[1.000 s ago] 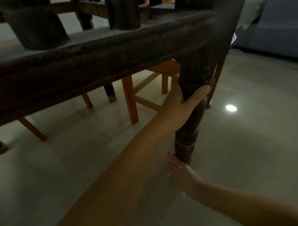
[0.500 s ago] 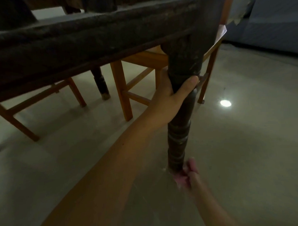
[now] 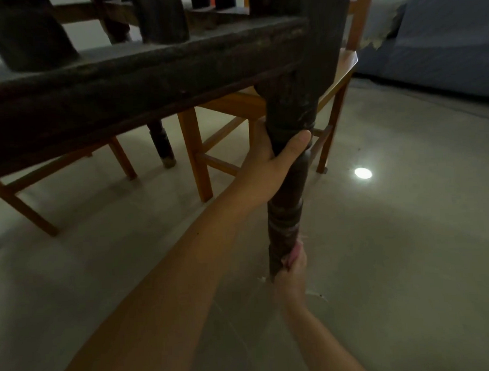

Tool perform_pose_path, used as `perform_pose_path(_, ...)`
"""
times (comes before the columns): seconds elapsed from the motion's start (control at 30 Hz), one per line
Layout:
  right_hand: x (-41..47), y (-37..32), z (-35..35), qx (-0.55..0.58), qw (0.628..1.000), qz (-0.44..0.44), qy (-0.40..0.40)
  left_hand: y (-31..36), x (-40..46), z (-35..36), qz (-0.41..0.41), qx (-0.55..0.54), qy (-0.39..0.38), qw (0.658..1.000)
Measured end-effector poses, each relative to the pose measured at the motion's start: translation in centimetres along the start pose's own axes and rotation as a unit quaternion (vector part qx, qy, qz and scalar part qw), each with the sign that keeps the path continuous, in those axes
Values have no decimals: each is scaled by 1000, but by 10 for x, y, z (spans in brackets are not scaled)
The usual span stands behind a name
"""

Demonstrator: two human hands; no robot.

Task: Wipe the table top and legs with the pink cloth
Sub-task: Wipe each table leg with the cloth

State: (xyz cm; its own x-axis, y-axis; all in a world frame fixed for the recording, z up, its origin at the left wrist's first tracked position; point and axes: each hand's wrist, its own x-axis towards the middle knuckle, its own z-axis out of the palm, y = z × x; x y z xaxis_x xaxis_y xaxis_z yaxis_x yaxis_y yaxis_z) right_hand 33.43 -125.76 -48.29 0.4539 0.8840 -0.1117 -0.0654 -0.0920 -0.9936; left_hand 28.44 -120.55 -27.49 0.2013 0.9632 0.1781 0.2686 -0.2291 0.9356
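Note:
A dark turned table leg (image 3: 287, 200) runs down from the dark wooden table frame (image 3: 137, 77) to the floor. My left hand (image 3: 276, 161) is wrapped around the leg's upper part, thumb across the front. My right hand (image 3: 293, 270) is at the foot of the leg and presses the pink cloth (image 3: 295, 251) against its right side. Only a small pink fold of the cloth shows above the fingers.
Orange wooden chairs (image 3: 197, 159) stand behind the leg, and another (image 3: 23, 206) at the left. A second dark table leg (image 3: 161, 141) stands further back. A blue sofa (image 3: 441, 33) is at the upper right. A bright light spot (image 3: 363, 173) reflects on the pale floor.
My right hand with the pink cloth has moved around the foot of the leg from its left side to its right side. My left hand has kept its grip on the leg.

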Motion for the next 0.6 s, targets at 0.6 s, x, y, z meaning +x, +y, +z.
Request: perform_pose_path(0.6,67,42,-50,-2,964,202,-171,0,1,4,1,-9,21,1000)
